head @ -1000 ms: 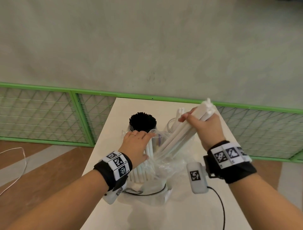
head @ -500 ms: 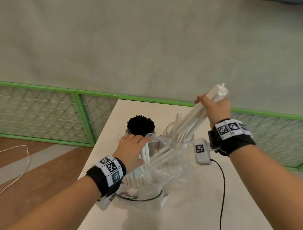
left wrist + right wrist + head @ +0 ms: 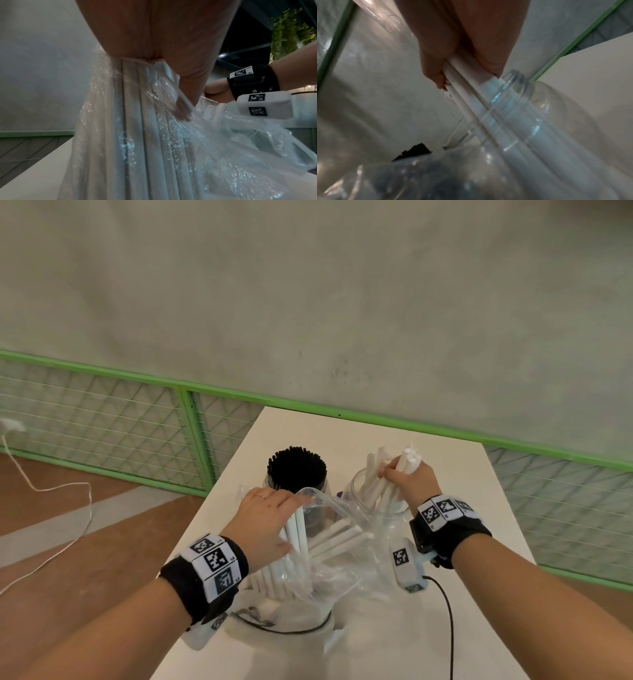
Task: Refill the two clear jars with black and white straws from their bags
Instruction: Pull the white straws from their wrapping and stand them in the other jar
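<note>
Two clear jars stand side by side on the white table (image 3: 472,529). The left jar (image 3: 320,518) is packed with black straws (image 3: 296,469). My right hand (image 3: 407,482) grips a bunch of white straws (image 3: 409,460) whose lower ends are inside the right jar (image 3: 376,501); the wrist view shows the same white straws (image 3: 471,92) passing through the jar's neck (image 3: 513,94). My left hand (image 3: 265,515) holds the upright clear bag (image 3: 329,573) around the white straws left in it (image 3: 296,537); in the left wrist view, the bag (image 3: 223,148) hangs below the palm.
A green mesh fence (image 3: 137,433) runs behind and to the left of the table. A black cable (image 3: 448,621) trails from my right wrist over the near table top. A white cord (image 3: 58,508) lies on the floor at left.
My right hand drew a bunch of white straws up out of the bag, swung it right and lowered it into the right jar. My left hand kept hold of the bag.
</note>
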Demonstrator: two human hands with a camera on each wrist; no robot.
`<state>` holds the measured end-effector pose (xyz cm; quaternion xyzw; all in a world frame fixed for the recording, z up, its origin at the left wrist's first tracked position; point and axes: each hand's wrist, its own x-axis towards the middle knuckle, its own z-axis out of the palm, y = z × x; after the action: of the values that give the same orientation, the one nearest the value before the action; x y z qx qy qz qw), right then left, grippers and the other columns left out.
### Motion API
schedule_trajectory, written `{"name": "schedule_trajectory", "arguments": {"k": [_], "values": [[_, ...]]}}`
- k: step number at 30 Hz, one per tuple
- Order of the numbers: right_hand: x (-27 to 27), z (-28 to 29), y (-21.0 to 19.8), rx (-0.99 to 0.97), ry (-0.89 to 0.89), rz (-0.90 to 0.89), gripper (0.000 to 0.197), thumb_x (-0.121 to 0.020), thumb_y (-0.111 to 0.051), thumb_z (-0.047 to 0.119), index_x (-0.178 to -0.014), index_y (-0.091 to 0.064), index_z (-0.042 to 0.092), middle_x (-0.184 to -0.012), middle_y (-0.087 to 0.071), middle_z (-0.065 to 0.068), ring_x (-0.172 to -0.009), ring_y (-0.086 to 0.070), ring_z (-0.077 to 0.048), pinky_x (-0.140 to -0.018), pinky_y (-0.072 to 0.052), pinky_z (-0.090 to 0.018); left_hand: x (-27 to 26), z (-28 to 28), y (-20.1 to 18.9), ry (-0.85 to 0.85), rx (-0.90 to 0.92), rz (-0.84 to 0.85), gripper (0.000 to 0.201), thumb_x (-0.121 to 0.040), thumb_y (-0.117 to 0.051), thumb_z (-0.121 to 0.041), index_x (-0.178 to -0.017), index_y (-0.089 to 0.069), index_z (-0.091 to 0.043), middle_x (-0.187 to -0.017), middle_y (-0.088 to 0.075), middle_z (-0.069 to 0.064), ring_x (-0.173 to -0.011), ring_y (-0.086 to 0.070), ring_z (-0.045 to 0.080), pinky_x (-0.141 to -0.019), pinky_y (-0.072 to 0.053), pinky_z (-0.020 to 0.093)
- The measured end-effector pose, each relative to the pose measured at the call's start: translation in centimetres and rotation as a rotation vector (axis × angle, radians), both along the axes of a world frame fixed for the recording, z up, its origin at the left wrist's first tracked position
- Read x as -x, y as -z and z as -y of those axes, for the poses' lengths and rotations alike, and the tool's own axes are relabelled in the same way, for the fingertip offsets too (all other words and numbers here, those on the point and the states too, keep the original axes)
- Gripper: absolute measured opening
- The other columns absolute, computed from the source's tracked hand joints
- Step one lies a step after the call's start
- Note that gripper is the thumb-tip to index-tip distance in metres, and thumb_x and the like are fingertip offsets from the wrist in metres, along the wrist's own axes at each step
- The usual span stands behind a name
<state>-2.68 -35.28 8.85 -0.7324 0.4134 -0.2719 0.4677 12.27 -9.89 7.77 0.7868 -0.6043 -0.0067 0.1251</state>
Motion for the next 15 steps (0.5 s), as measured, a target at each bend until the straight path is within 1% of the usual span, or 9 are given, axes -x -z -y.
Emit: {"name": "schedule_trajectory", "arguments": {"k": [3,5,8,10,11,12,13,14,15], "values": [[-0.4,0.1,-0.8,0.082,0.009,0.097,0.012,-0.076,-0.074,0.012,-0.079,-0.065,0.004,-0.077,-0.064,-0.007,-0.068,-0.058,-0.017,-0.065,-0.043,-0.028,0.0,0.1,0.2,-0.015,-0.015,0.008,0.077,-0.068,-0.071,-0.034,-0.137,-0.038,-0.034,-0.127,-0.052,-0.007,-0.115,-0.048,0.019,-0.1,-0.027,0.034],[-0.7,0.1,-1.4,0.144,0.021,0.128,0.02,-0.078,-0.074,0.016,-0.087,-0.061,0.004,-0.079,-0.062,-0.004,-0.07,-0.057,-0.015,-0.065,-0.041,-0.025,0.2,0.1,0.1,-0.021,-0.005,0.002,0.076,-0.068,-0.071,-0.033,-0.137,-0.039,-0.034,-0.127,-0.052,-0.007,-0.116,-0.048,0.019,-0.1,-0.027,0.035],[-1.0,0.1,-1.4,0.164,0.059,0.158,0.042,-0.076,-0.077,0.02,-0.108,-0.052,0.011,-0.094,-0.062,-0.004,-0.085,-0.058,-0.019,-0.074,-0.043,-0.028,0.3,0.2,0.0,-0.048,-0.015,-0.004,0.074,-0.073,-0.07,-0.035,-0.139,-0.035,-0.035,-0.132,-0.048,-0.009,-0.121,-0.043,0.017,-0.104,-0.023,0.033],[-1.0,0.1,-1.0,0.24,0.035,0.219,0.054,-0.075,-0.078,0.014,-0.119,-0.046,0.018,-0.107,-0.059,-0.005,-0.096,-0.056,-0.018,-0.085,-0.045,-0.028,0.4,0.2,-0.1,-0.052,-0.011,-0.015,0.075,-0.072,-0.071,-0.035,-0.139,-0.035,-0.035,-0.131,-0.048,-0.008,-0.121,-0.044,0.018,-0.104,-0.024,0.035],[-0.8,0.1,-0.7,0.319,0.013,0.235,0.058,-0.076,-0.077,0.01,-0.123,-0.045,0.018,-0.112,-0.056,-0.006,-0.102,-0.053,-0.017,-0.091,-0.042,-0.026,0.4,0.1,0.0,-0.048,-0.007,-0.012,0.076,-0.07,-0.073,-0.036,-0.137,-0.037,-0.035,-0.129,-0.051,-0.007,-0.118,-0.047,0.019,-0.103,-0.027,0.036],[-0.7,0.3,-0.4,0.417,-0.011,0.212,0.059,-0.078,-0.074,0.008,-0.127,-0.044,0.016,-0.117,-0.053,-0.006,-0.108,-0.05,-0.016,-0.096,-0.038,-0.025,0.4,0.1,0.1,-0.044,-0.002,-0.005,0.077,-0.067,-0.075,-0.035,-0.136,-0.04,-0.034,-0.126,-0.053,-0.006,-0.114,-0.05,0.02,-0.101,-0.03,0.038],[-0.4,0.4,-0.1,0.512,-0.041,0.155,0.056,-0.081,-0.071,0.009,-0.13,-0.045,0.014,-0.122,-0.051,-0.006,-0.114,-0.046,-0.017,-0.1,-0.033,-0.024,0.4,0.1,0.2,-0.043,0.001,-0.002,0.078,-0.065,-0.077,-0.036,-0.134,-0.041,-0.033,-0.123,-0.055,-0.006,-0.111,-0.052,0.021,-0.099,-0.032,0.038],[-0.2,0.5,0.2,0.584,-0.074,0.084,0.051,-0.086,-0.067,0.015,-0.132,-0.045,0.013,-0.126,-0.05,-0.005,-0.119,-0.042,-0.019,-0.102,-0.029,-0.024,0.4,0.0,0.2,-0.043,0.005,-0.001,0.078,-0.064,-0.077,-0.036,-0.133,-0.042,-0.033,-0.122,-0.056,-0.006,-0.11,-0.052,0.021,-0.098,-0.032,0.038],[0.0,0.7,0.6,0.621,-0.112,0.019,0.047,-0.09,-0.062,0.025,-0.133,-0.047,0.013,-0.13,-0.051,-0.006,-0.124,-0.04,-0.022,-0.104,-0.027,-0.026,0.3,0.0,0.2,-0.046,0.007,0.001,0.078,-0.064,-0.078,-0.037,-0.133,-0.042,-0.033,-0.122,-0.056,-0.006,-0.11,-0.052,0.021,-0.099,-0.032,0.038]]}}
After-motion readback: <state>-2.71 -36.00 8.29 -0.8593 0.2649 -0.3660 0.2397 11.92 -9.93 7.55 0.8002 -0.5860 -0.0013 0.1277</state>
